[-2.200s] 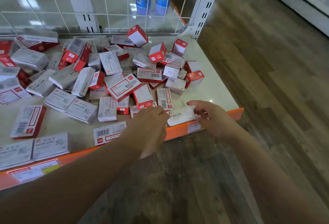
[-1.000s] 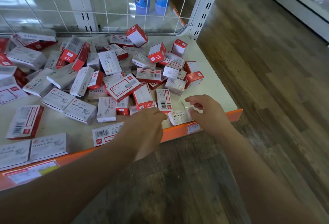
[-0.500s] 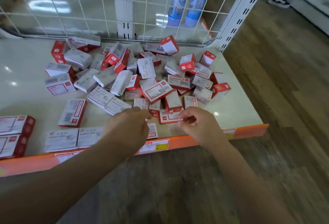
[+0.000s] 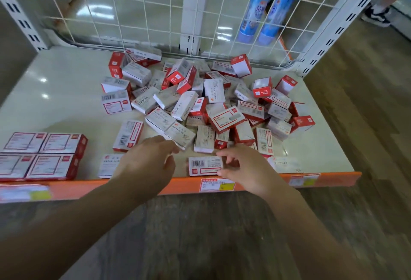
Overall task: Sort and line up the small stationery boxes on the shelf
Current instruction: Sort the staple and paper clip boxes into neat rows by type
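Observation:
Several small red-and-white stationery boxes lie in a loose pile (image 4: 200, 101) on the cream shelf (image 4: 55, 93). A tidy block of larger boxes (image 4: 42, 155) sits at the front left. My right hand (image 4: 249, 168) pinches the right end of a barcode-side-up box (image 4: 203, 165) lying flat by the front edge. Fingers relaxed, my left hand (image 4: 146, 164) hovers just left of that box, partly covering a paper clips box (image 4: 106, 165). A white staples box (image 4: 284, 164) lies flat to the right of my right hand.
An orange front lip (image 4: 333, 178) with price labels edges the shelf. A white wire grid (image 4: 155, 12) closes the back, with two blue bottles (image 4: 264, 10) behind it. Wooden floor lies below and to the right, where a person's shoe (image 4: 378, 16) shows.
My right hand let go of the staples box at the front edge and moved left onto the barcode box. The view swung left, bringing the lined-up block into sight.

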The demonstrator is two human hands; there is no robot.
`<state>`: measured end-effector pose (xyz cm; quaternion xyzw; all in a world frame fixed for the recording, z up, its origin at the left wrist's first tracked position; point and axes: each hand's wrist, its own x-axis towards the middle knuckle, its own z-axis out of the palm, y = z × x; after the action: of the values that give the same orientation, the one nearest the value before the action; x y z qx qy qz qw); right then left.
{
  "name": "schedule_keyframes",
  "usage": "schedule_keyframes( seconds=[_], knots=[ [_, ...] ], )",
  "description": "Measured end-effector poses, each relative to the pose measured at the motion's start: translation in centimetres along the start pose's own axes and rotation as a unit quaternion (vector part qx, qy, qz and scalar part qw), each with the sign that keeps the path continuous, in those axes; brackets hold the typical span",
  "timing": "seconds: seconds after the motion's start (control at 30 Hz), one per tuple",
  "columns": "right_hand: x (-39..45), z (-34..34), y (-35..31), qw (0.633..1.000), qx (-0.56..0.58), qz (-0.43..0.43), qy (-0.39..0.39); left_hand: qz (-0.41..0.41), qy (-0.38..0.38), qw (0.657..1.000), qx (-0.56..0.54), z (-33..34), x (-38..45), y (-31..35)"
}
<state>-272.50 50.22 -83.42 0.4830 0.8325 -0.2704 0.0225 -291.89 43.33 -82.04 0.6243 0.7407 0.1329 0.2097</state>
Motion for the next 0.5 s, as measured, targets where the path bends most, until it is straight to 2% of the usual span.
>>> schedule_keyframes(
  seconds=[0.27,0.5],
  knots=[
    [0.7,-1.2,-0.6,0.995,-0.068,-0.046,-0.056,-0.012,0.006,1.0,-0.02,-0.2,-0.6,-1.1],
    [0.7,-1.6,-0.4,0.994,-0.095,-0.059,-0.018,-0.021,0.004,0.998,-0.051,0.0,-0.7,-1.5]
  ],
)
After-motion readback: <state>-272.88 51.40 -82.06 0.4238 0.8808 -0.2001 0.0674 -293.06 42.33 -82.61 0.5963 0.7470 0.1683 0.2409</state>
